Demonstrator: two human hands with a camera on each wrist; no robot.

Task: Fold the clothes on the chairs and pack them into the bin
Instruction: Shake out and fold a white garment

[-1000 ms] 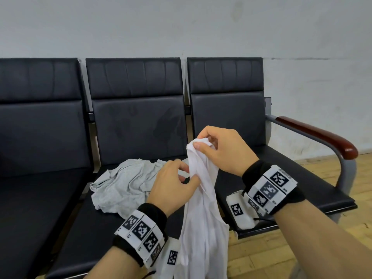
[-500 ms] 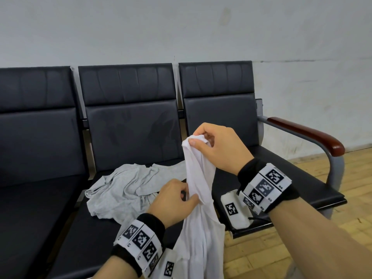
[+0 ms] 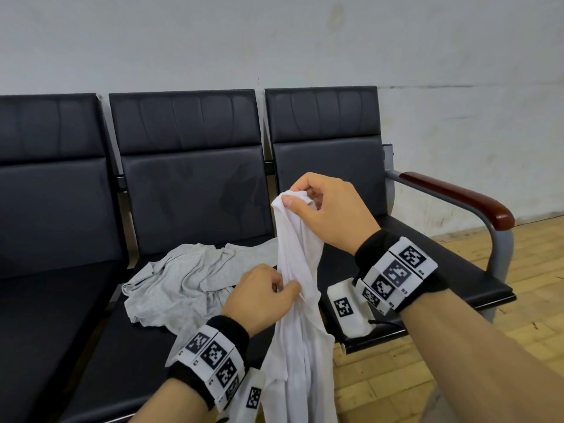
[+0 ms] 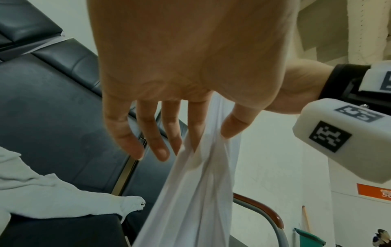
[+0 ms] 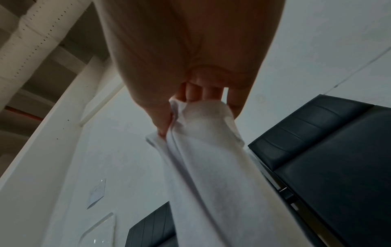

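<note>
**Left hand slid down the white garment, right still holds the top**

Since the earlier frames the left hand (image 3: 259,296) has dropped lower along the white garment (image 3: 300,315), from near the right hand (image 3: 329,212) to mid-length; the camera view also shifted a little.

Grip state:
- Right hand: thumb and fingers pinching the bunched top edge of the garment, centre of the head frame.
- Left hand: thumb and forefinger pinching a fold at mid-length, just below and left of the right hand. Left wrist view shows the other fingers (image 4: 160,133) loosely extended, not on cloth.

White garment hangs gathered between the two grips, its lower part running off the bottom of the frame, in front of the chairs (image 3: 195,190).

Risks, my read:
- Only a narrow pinch on the left; a sideways pull to spread the cloth could slip it out.
- Cloth is twisted into a rope, so the fold may come out crooked unless seams get found first.

Around: grey garment (image 3: 183,282) crumpled on the middle seat, lower left of centre, still unfolded, taking up seat space needed for laying flat. Wooden armrest (image 3: 457,199) at right. Bin not identifiable in these views.
</note>
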